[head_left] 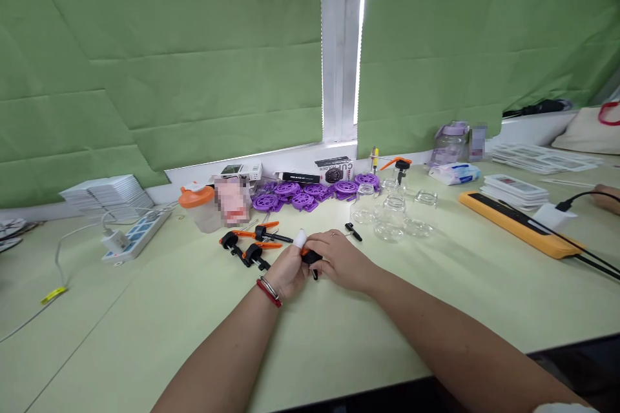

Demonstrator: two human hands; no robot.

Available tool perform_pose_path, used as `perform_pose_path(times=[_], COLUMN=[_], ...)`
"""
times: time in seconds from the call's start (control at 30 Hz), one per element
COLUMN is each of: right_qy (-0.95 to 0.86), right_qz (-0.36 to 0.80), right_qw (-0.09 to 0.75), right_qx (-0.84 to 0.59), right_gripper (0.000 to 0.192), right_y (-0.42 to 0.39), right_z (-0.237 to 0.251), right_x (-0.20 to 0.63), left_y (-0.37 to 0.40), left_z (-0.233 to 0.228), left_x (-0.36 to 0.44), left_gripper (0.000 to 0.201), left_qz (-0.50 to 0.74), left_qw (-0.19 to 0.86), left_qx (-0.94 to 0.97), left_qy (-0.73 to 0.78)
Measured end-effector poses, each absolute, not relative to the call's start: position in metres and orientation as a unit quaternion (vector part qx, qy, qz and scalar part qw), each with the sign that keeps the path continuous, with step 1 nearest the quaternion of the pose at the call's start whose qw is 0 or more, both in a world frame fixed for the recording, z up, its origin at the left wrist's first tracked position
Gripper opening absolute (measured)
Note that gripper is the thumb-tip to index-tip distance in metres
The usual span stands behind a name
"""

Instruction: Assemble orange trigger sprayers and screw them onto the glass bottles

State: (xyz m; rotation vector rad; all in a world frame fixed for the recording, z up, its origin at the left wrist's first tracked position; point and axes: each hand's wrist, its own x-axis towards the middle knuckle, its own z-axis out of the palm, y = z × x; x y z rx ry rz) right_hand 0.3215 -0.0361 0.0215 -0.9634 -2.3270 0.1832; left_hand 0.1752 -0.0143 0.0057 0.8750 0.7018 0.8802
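Observation:
My left hand point(287, 269) and my right hand point(341, 258) meet over the pale green table point(159, 310), both closed around a small black and orange spray-pump part point(310, 257). A white wrap covers one left fingertip, and a red and silver bracelet sits on my left wrist. Just left of my hands lie several more black and orange spray pumps point(249, 243). A loose black piece point(353, 231) lies just beyond my right hand. Small clear glass bottles point(393, 213) stand behind it.
Purple plastic reels point(314, 191) line the back by the window sill. A white power strip point(137, 234) and an orange-lidded cup point(198, 204) are at the left. A yellow-edged tray point(513, 222) with black cables, stacked cards point(516, 187) and another person's hand point(608, 197) are at the right.

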Motion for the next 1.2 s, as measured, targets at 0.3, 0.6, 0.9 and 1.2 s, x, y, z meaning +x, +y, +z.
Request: perform_pose_path(times=[0.3,0.6,0.9,1.2], right_qy=[-0.909,-0.898,-0.809,-0.817], right_qz=[0.046,0.100,-0.047,0.066], right_qw=[0.302,0.354,0.475,0.293], right_qx=[-0.283,-0.242,-0.343,-0.493], right_gripper=[0.023,0.021,0.020,0.034], right_y=[-0.029,-0.030,-0.009,0.021], right_z=[0.020,0.016,0.006,-0.037], right_x=[0.327,0.318,0.323,0.322], left_y=[-0.017,-0.017,-0.002,0.011], left_z=[0.013,0.016,0.019,0.005], left_x=[0.160,0.158,0.148,0.150], left_gripper=[0.050,0.053,0.041,0.045], left_qz=[0.336,0.298,0.395,0.489], left_qw=[0.638,0.630,0.560,0.483], left_qx=[0.618,0.655,0.615,0.543], left_qy=[0.313,0.292,0.391,0.482])
